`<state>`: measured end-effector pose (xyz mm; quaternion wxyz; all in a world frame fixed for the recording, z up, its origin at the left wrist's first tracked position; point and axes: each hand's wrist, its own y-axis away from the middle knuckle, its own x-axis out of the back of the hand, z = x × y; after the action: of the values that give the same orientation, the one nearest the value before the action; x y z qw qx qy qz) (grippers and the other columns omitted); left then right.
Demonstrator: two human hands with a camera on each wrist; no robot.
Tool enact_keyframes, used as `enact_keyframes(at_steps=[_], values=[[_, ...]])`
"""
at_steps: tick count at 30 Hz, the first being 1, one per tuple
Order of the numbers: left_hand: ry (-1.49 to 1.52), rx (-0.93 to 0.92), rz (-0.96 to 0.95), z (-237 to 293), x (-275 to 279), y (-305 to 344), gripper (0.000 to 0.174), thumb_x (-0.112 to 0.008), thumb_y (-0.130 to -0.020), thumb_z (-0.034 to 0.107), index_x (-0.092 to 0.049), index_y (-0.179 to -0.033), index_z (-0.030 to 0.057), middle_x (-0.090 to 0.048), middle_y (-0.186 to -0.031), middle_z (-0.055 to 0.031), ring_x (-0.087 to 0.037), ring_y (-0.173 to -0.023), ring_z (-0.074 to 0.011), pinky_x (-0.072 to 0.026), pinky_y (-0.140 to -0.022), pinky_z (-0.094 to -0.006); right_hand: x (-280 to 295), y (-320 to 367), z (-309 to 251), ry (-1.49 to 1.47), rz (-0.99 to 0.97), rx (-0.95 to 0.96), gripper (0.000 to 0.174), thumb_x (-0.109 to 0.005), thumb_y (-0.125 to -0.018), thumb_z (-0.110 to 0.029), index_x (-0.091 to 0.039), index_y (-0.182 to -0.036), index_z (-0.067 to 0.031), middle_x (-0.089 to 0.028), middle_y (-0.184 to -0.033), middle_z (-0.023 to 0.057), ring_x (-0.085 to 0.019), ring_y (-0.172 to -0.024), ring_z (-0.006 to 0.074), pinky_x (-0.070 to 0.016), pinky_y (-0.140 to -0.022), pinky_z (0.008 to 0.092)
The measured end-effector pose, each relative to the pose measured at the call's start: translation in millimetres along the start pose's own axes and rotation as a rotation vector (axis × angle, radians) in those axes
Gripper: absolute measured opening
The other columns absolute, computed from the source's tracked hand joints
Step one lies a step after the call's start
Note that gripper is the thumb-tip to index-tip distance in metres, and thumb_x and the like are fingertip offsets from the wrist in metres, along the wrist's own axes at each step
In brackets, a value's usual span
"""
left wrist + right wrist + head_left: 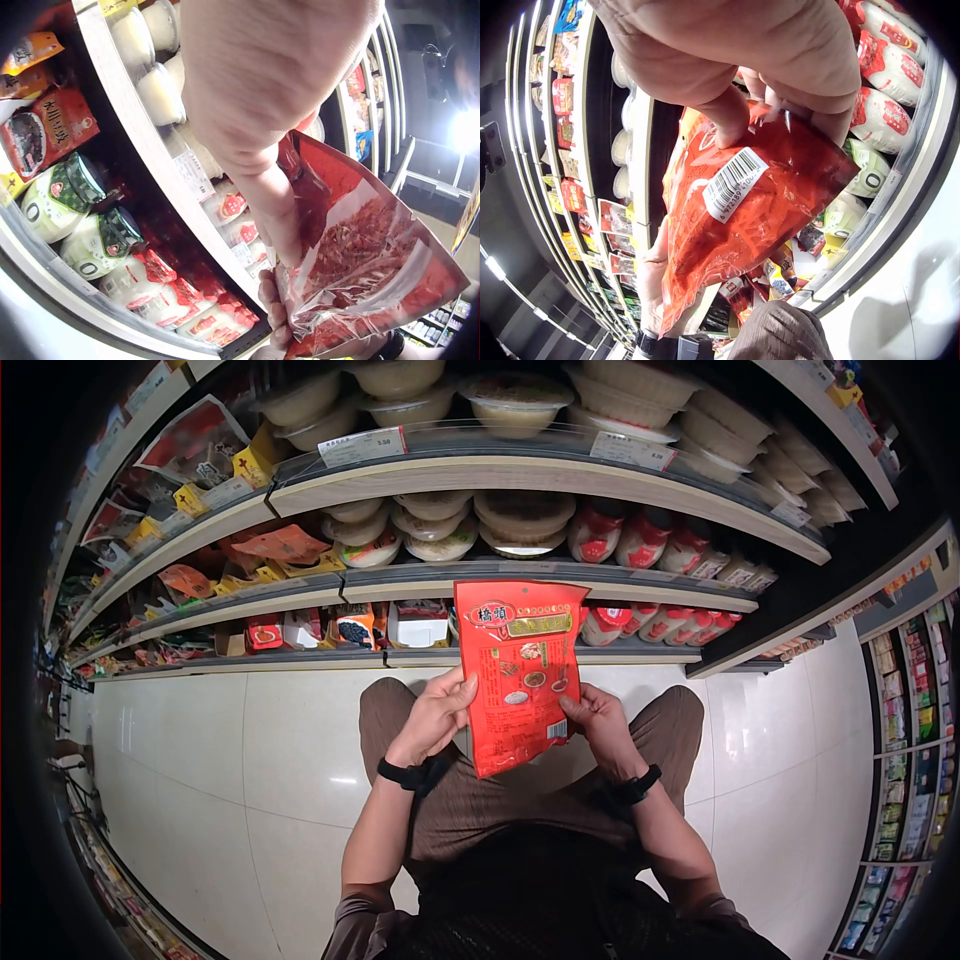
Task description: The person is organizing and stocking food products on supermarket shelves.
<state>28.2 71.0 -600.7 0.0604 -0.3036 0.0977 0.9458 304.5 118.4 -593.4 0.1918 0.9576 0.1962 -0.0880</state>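
A red plastic food pouch [522,680] is held up before the person's lap, its printed back turned to the head camera. The left hand [435,715] grips its left edge, thumb over the printed side. On the lower right edge the right hand [603,728] pinches it, thumb in front and fingers behind. A clear window on the other side of the pouch [360,262] lets reddish, flaky contents show in the left wrist view. A barcode label [735,184] faces the right wrist camera, close below the right thumb.
Shelves [540,475] with stacked plastic bowls [515,402] rise in front. Lower down stand jars with red labels [640,540], orange packets [285,545] and small boxes. Pale floor tiles [300,760] lie around the bent knees [668,710]. Another stocked rack [905,760] is at the right.
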Motion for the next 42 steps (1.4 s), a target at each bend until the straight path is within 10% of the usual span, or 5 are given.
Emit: enact_keyframes(at_steps=[3, 9, 12, 15, 42], values=[[0.026, -0.003, 0.093, 2.7, -12.6, -0.2, 0.039, -0.051, -0.111, 0.016, -0.054, -0.147, 0.0014, -0.072, -0.119, -0.0029, -0.054, -0.071, 0.0014, -0.0373, -0.055, -0.0145, -2.3, 0.5, -1.4, -0.004, 0.013, 0.007, 0.025, -0.064, -0.104, -0.015, -0.066, -0.123, 0.0016, -0.074, -0.092, 0.0023, -0.066, -0.07, 0.0081, -0.0534, -0.061, 0.0254], [0.054, 0.001, 0.053, -2.3, 3.9, -2.8, 0.039, -0.049, -0.112, 0.016, -0.052, -0.148, 0.001, -0.071, -0.125, -0.0051, -0.058, -0.077, 0.0022, -0.0385, -0.055, -0.0142, -4.4, 3.2, -2.4, -0.009, 0.027, 0.041, 0.026, -0.066, -0.103, -0.014, -0.066, -0.124, 0.0017, -0.075, -0.095, 0.0012, -0.066, -0.074, 0.0057, -0.0531, -0.064, 0.0232], [0.08, 0.006, -0.021, 0.8, 9.9, -3.5, 0.042, -0.047, -0.111, 0.017, -0.047, -0.149, -0.0031, -0.061, -0.142, -0.0154, -0.063, -0.126, -0.0223, -0.0531, -0.106, -0.0372, -7.1, 4.9, -4.2, -0.035, 0.014, 0.058, 0.027, -0.067, -0.103, -0.013, -0.065, -0.125, 0.0022, -0.076, -0.099, 0.0016, -0.067, -0.08, 0.0051, -0.054, -0.07, 0.0225], [0.111, -0.006, 0.008, 9.0, -4.5, -0.8, 0.042, -0.045, -0.113, 0.018, -0.046, -0.15, -0.0016, -0.067, -0.134, -0.0102, -0.069, -0.106, -0.0107, -0.0572, -0.083, -0.0239, -10.1, 5.9, -7.7, -0.047, 0.016, 0.069, 0.028, -0.067, -0.102, -0.013, -0.065, -0.125, 0.0028, -0.076, -0.102, 0.0022, -0.068, -0.085, 0.0049, -0.0548, -0.074, 0.0226], [0.072, -0.03, 0.043, 14.6, -0.7, -9.5, 0.044, -0.042, -0.114, 0.024, -0.045, -0.151, 0.0008, -0.06, -0.143, -0.0098, -0.061, -0.127, -0.0168, -0.0529, -0.106, -0.035, -17.6, 5.0, -14.3, 0.038, 0.078, 0.12, 0.027, -0.056, -0.109, -0.02, -0.071, -0.115, 0.0019, -0.069, -0.086, -0.001, -0.058, -0.071, 0.0051, -0.0476, -0.064, 0.0238]])
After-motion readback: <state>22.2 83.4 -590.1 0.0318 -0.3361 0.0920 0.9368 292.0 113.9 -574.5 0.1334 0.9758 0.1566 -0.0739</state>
